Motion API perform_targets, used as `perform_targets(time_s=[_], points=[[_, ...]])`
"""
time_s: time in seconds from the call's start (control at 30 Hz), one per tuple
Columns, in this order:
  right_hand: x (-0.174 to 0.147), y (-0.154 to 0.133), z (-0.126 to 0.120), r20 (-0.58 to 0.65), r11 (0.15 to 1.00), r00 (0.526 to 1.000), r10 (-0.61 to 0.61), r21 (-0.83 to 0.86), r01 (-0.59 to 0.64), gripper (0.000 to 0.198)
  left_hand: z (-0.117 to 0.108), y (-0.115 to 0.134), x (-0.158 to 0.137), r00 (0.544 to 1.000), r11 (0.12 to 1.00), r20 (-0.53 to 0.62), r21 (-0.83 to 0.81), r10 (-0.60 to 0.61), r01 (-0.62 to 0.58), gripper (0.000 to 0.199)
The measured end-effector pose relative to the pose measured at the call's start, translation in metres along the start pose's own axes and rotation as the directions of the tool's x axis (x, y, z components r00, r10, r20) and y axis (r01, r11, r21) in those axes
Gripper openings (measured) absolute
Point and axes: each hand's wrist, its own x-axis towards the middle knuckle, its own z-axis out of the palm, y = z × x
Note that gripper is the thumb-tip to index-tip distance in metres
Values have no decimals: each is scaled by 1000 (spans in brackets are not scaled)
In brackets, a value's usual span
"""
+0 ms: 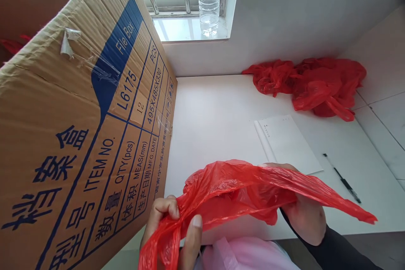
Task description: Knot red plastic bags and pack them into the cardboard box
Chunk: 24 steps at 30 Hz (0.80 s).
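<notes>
red bag (pixel 240 190) | brown-blue box (pixel 79 135) | white table (pixel 215 122) | black pen (pixel 343 179)

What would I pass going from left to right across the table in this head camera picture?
Cardboard file box → left hand gripping the red plastic bag → right hand under the bag → white paper sheet → black pen. Farther back, a heap of red bags lies by the wall.

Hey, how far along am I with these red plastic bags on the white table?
Done: nothing clearly finished; a crumpled pile of red plastic bags lies loose at the table's far corner. In hand: one thin red plastic bag, pinched by the left hand and stretched over the right hand. Left: that pile looks unhandled; the sheet of paper and black pen lie untouched.
</notes>
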Motion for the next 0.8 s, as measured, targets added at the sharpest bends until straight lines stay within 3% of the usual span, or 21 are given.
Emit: perform_targets(time_s=[0.1,0.23,0.53,0.67,0.8], points=[[-2,5,1,-16,1000,1000,-13,-8,13,33,1,-8,3,999,995,-18,92,-44,45,28],[-2,6,1,-33,999,999,-31,-36,29,36,2,-12,12,992,971,-110,239,58,-30,21],[-3,-4,1,19,996,997,-72,-55,73,35,4,0,6,985,955,-70,263,158,-135,19],[-2,-11,0,91,990,989,-112,-75,119,34,6,9,-7,988,951,-80,291,131,-103,33],[-4,-14,2,86,991,989,-118,-49,122,36,1,4,-9,987,968,-128,241,102,-69,16]])
